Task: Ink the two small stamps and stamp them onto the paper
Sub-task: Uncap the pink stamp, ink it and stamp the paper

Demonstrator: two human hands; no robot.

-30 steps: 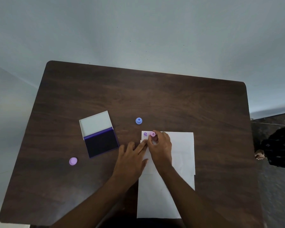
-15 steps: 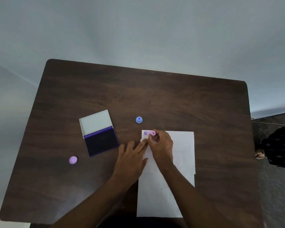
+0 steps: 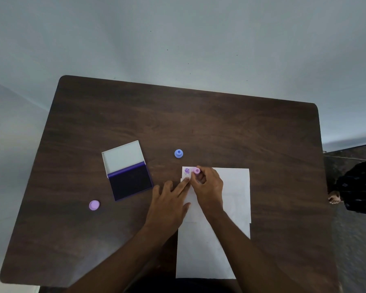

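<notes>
The right hand (image 3: 208,183) pinches the pink stamp (image 3: 197,171) on the paper (image 3: 232,187); the left hand (image 3: 168,205) (flat, holding nothing) pins it, or it may smudge.

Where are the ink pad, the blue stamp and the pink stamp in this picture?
ink pad (image 3: 131,182): head view, on its dark inked surface.
blue stamp (image 3: 178,153): head view, on its top knob.
pink stamp (image 3: 197,171): head view, on its round top, held in the right hand's fingers.

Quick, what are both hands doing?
Left hand: open, flat, fingers on the paper.
Right hand: closed on the pink stamp.
</notes>
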